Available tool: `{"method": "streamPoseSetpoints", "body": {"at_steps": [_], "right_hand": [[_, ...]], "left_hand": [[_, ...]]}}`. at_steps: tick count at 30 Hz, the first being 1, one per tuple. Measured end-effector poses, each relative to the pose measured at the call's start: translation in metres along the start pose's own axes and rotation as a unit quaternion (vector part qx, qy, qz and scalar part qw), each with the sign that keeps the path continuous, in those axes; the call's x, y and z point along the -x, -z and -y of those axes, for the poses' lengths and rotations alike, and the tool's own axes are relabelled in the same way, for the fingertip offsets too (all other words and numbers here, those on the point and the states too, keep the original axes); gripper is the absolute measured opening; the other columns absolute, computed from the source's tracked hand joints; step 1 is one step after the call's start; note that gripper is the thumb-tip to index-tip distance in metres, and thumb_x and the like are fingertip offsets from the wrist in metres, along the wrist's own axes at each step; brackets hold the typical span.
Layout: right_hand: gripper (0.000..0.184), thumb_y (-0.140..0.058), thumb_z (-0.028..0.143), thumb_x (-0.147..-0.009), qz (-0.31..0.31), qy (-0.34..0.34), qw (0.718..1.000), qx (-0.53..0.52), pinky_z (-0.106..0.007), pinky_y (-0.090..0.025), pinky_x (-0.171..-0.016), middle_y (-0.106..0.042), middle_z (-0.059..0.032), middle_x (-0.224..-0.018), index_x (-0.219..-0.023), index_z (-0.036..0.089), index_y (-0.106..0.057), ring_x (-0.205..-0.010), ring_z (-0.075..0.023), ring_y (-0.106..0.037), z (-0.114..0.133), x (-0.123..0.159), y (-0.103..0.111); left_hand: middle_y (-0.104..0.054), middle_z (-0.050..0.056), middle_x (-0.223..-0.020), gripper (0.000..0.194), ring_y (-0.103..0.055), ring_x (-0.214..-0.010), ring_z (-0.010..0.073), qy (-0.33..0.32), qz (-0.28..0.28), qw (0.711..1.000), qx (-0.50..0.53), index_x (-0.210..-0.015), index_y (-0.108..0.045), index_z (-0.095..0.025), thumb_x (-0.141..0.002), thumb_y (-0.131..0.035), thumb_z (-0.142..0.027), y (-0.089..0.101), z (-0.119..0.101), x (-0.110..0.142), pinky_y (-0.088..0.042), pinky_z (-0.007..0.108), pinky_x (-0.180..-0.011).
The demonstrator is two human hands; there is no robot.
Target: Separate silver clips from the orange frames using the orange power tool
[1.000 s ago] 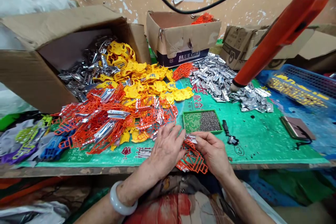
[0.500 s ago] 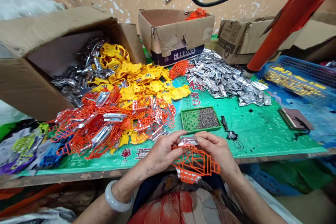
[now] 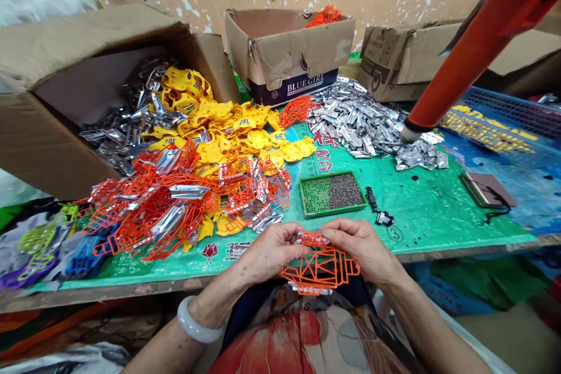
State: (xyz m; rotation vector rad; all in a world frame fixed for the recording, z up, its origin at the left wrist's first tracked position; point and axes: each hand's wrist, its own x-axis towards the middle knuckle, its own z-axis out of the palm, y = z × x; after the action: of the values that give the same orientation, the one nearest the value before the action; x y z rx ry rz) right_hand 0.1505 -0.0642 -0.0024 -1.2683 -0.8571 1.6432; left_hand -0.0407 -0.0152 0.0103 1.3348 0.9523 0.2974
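Pinched an orange lattice piece [image 3: 322,269] at its far edge, between thumb and fingers of the left hand [image 3: 270,250] at one side and of the right hand [image 3: 364,247] at the other. Held it over the lap [image 3: 302,333], by the near edge of the green-covered table [image 3: 421,210]. Saw silver on the piece's far and near edges. Noted a green tray [image 3: 335,212] of small dark bits [image 3: 346,191] just beyond the hands, yellow parts [image 3: 258,139] farther left, a silver heap [image 3: 350,120] farther back.
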Motion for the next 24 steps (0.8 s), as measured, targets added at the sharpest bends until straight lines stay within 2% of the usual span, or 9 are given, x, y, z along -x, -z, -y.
{"method": "streamPoseSetpoints", "body": {"at_steps": [8, 20, 24], "right_hand": [[0.024, -0.07, 0.038, -0.072, 0.016, -0.02, 1.0, 0.003, -0.022, -0.04, -0.057, -0.063, 0.0008, -0.067, -0.076, 0.014, -0.069, -0.057, -0.0084, -0.053, 0.0003, 0.0002, 0.002], [0.022, -0.069, 0.036, -0.074, 0.024, -0.011, 1.0, 0.001, -0.022, -0.036, -0.055, -0.059, 0.0019, -0.065, -0.074, 0.015, -0.066, -0.056, -0.0076, -0.048, -0.0044, 0.0005, 0.0031], [0.021, -0.069, 0.036, -0.074, 0.023, 0.0, 1.0, 0.002, -0.021, -0.036, -0.055, -0.058, 0.0023, -0.066, -0.073, 0.015, -0.066, -0.057, -0.0075, -0.048, -0.0047, 0.0006, 0.0034]], "left_hand": [[-0.057, -0.003, -0.066, 0.023, -0.048, -0.057, 0.0095, 0.048, 0.021, 0.997, 0.05, -0.086, -0.062, -0.013, -0.071, -0.068, -0.029, -0.0005, 0.0036, -0.0016, -0.034, 0.021, -0.054], [-0.066, 0.002, -0.08, 0.023, -0.057, -0.068, 0.0124, 0.042, 0.036, 0.993, 0.102, -0.09, -0.064, -0.012, -0.075, -0.067, -0.03, -0.0009, 0.0043, 0.0009, -0.04, 0.024, -0.064], [-0.066, 0.002, -0.078, 0.023, -0.057, -0.067, 0.0122, 0.038, 0.038, 0.993, 0.101, -0.091, -0.065, -0.012, -0.075, -0.067, -0.03, -0.0004, 0.005, 0.0007, -0.042, 0.026, -0.066]]}}
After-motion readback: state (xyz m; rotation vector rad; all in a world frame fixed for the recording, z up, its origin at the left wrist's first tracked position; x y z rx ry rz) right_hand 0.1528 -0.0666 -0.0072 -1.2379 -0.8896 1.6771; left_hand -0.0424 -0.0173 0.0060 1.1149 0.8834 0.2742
